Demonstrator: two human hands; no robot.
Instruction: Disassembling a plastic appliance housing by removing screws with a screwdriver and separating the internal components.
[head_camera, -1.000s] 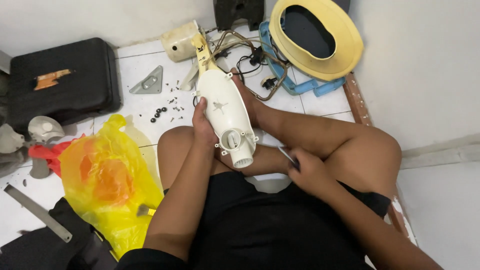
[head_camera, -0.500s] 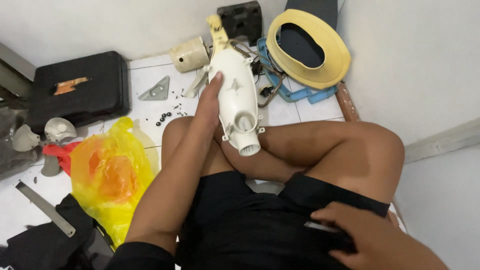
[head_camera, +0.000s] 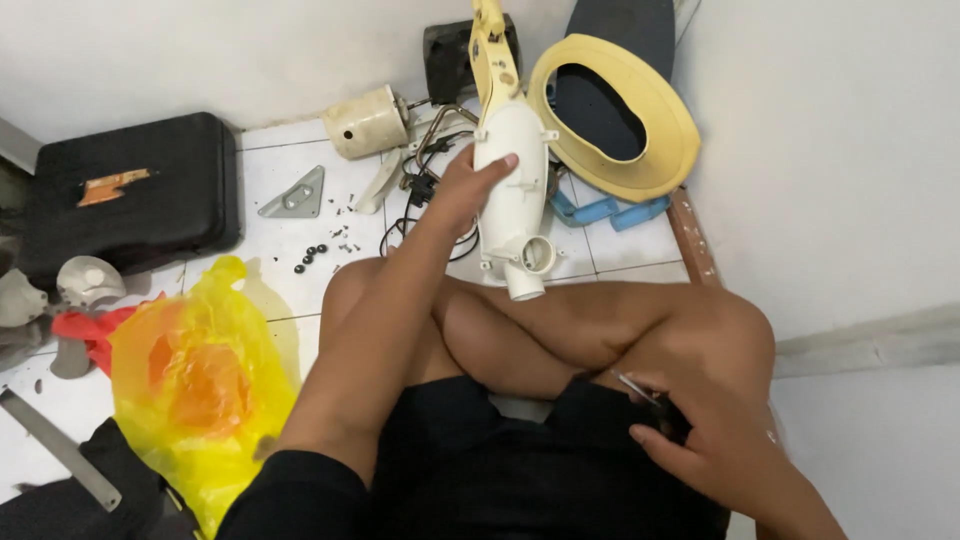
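- Two bare hands are at work above crossed legs on a white tiled floor (head_camera: 620, 245).
- The left hand (head_camera: 462, 188) reaches forward and grips the side of a white plastic housing (head_camera: 512, 180), fingers wrapped over its rounded back and the thumb underneath.
- The housing stands tilted, its round open spout (head_camera: 527, 282) pointing down toward the knees; its upper end runs into a yellowed plastic neck (head_camera: 490, 45) that leans toward the far wall.
- The housing sits near the far edge of the floor, just in front of the shins, with a tangle of black wires (head_camera: 428, 180) beside and behind it.
- The right hand (head_camera: 700, 455) rests low at the right thigh, fingers closed narrowly around a thin metal tool (head_camera: 633, 386) whose tip pokes out; what kind of tool it is cannot be told.
- A yellow oval ring (head_camera: 655, 150) leans in the far right corner, over a blue plastic piece (head_camera: 600, 210).
- A cream cylindrical part (head_camera: 366, 122) lies near the far wall, left of the wires.
- A grey triangular bracket (head_camera: 295, 195) and small black screws (head_camera: 312, 255) lie loose on the tiles toward the left.
- A black tool case (head_camera: 125, 195) sits along the left edge.
- A yellow plastic bag (head_camera: 200, 380) lies at the near left, just beside the left thigh.
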